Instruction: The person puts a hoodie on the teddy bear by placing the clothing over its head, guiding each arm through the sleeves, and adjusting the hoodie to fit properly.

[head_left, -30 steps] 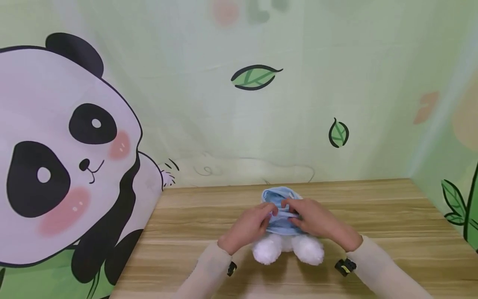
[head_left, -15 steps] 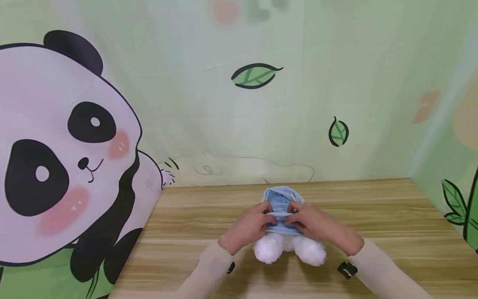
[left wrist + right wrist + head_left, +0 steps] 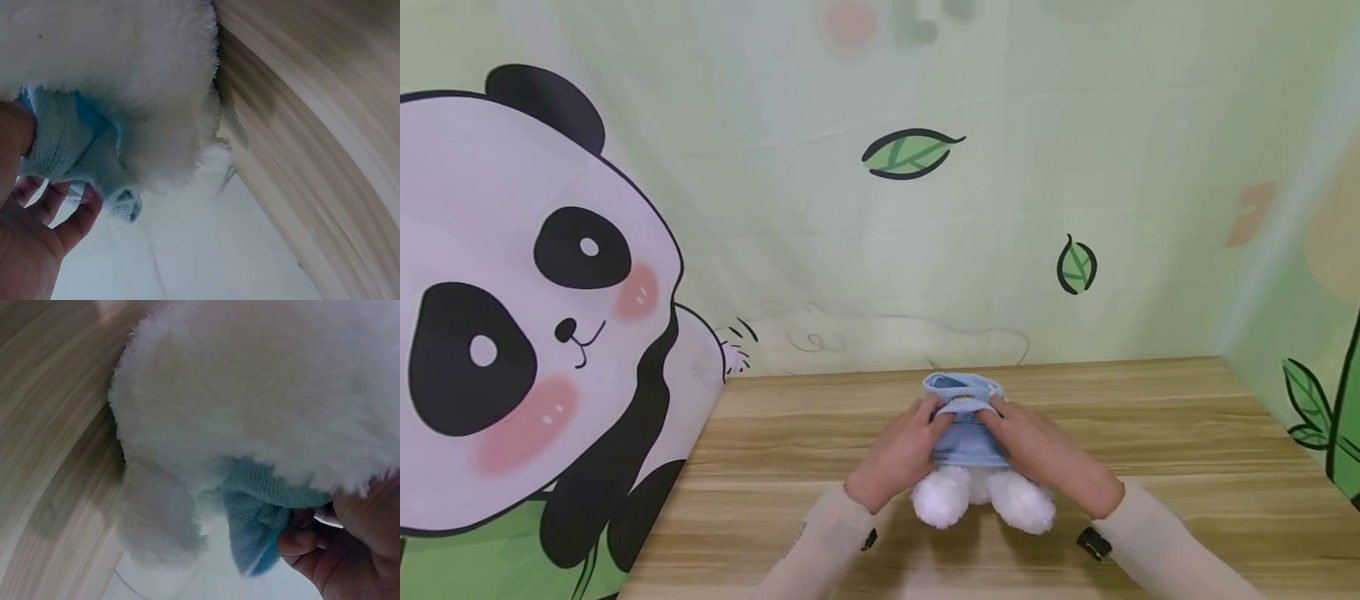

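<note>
A white fluffy plush toy [image 3: 942, 498] rests on the table with two rounded legs toward me. Light blue cloth clothing [image 3: 970, 442] covers the rest of it in the head view, with an open edge at the far end and a fold across the middle. My left hand [image 3: 898, 450] pinches the left side of that fold, and my right hand [image 3: 1043, 454] pinches the right side. In the left wrist view, fingers reach the bunched blue cloth [image 3: 81, 137] under the white fur [image 3: 137, 56]. The right wrist view shows fingertips [image 3: 297, 542] at the cloth's edge.
The wooden table [image 3: 790, 433] extends to both sides of the toy. Close behind the toy stands a pale green backdrop [image 3: 820, 250] printed with leaves and a large panda [image 3: 587, 350]. A dark buckle [image 3: 1094, 543] hangs at the right sleeve.
Both hands have drawn the cloth's middle fold away from me, toward the far end. The opening there now looks narrower. The thumbs have moved out to the fold's sides. The legs have barely shifted.
</note>
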A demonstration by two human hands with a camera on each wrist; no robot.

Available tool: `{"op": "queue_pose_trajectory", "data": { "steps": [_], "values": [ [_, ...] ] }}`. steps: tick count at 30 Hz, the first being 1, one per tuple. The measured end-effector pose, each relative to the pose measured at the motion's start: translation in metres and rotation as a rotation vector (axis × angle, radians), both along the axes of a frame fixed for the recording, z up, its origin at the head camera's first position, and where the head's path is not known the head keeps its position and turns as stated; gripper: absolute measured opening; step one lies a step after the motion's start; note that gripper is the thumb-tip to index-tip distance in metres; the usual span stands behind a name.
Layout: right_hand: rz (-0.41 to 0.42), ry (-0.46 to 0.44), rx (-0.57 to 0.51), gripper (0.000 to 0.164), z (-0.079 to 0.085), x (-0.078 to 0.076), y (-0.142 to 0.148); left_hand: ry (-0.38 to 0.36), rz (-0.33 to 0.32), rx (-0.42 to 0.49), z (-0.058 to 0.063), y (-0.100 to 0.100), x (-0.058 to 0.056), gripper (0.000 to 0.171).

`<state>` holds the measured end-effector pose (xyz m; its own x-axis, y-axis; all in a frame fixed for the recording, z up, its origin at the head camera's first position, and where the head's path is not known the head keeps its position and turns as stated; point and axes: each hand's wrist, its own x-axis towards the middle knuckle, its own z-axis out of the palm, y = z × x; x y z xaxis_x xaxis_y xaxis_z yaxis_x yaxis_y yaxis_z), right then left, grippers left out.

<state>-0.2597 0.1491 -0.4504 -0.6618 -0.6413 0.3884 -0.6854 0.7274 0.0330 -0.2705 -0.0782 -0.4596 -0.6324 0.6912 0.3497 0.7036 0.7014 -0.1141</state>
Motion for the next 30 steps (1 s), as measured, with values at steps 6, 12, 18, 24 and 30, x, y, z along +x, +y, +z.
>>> {"op": "queue_pose_trajectory", "data": {
  "steps": [6, 12, 18, 24, 30],
  "values": [
    [-0.012, 0.003, -0.079, 0.044, 0.011, -0.004, -0.001, -0.001, -0.020, 0.083, 0.010, 0.004, -0.002, 0.064],
    [0.019, -0.019, -0.188, 0.045, 0.030, -0.010, -0.003, -0.019, -0.062, 0.188, 0.024, 0.007, -0.006, 0.051],
    [-0.006, -0.014, -0.212, 0.038, 0.045, -0.016, -0.002, -0.087, -0.080, 0.226, 0.037, 0.009, -0.011, 0.049],
    [-0.013, 0.053, -0.129, 0.045, 0.050, -0.029, 0.001, -0.073, -0.051, 0.187, 0.048, 0.011, -0.025, 0.049],
    [-0.037, 0.134, -0.083, 0.041, 0.055, -0.047, 0.004, -0.017, -0.022, 0.159, 0.052, 0.012, -0.042, 0.049]
  ]
}}
